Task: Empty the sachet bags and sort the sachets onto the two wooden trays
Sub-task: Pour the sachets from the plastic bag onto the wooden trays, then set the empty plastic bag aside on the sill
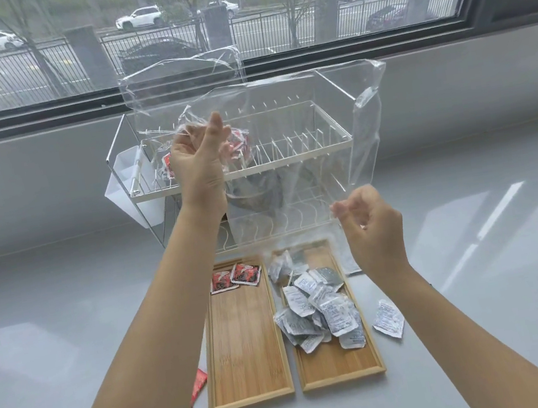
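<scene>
No legible text on sachets [324, 310]

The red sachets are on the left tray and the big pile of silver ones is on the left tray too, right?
Not quite. In the head view the two red sachets do lie on the left tray, but the big pile of silver sachets is on the right tray.

Two clear sachet bags [288, 152] held aloft above side-by-side wooden trays: left tray [245, 355] holds two red sachets [236, 276], right tray [338, 363] a silver sachet pile [320, 310].
</scene>
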